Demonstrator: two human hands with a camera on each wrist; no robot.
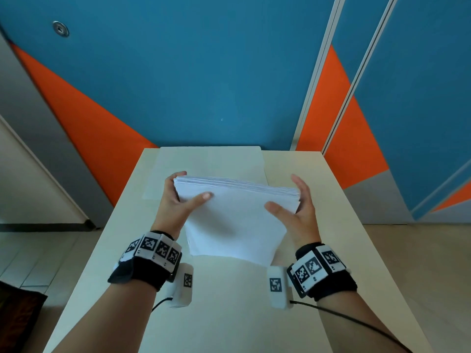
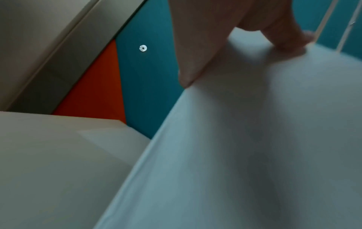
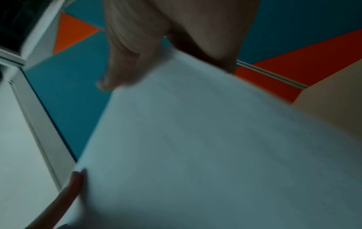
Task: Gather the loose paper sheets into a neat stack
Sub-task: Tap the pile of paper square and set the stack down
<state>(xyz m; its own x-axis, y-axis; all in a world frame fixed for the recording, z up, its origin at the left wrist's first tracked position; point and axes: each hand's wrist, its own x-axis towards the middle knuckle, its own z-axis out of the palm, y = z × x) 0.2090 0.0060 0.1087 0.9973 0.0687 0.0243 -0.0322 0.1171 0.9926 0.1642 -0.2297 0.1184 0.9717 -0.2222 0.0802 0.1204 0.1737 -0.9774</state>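
Observation:
A thick stack of white paper sheets (image 1: 234, 225) is held tilted over the pale table (image 1: 229, 307), its top edge fanned a little. My left hand (image 1: 190, 187) grips the stack's left side, thumb on the front face and fingers behind. My right hand (image 1: 283, 193) holds the right side the same way. In the left wrist view the stack (image 2: 254, 139) fills the right half under my fingers (image 2: 195, 46). In the right wrist view the stack (image 3: 215, 147) lies below my fingers (image 3: 133, 54). One more sheet (image 1: 209, 161) lies flat at the table's far end.
The table is narrow, and its far edge meets a blue and orange wall (image 1: 204, 85). Floor (image 1: 407, 263) shows on both sides. Black cables run from the wrist bands (image 1: 321, 271) along my forearms.

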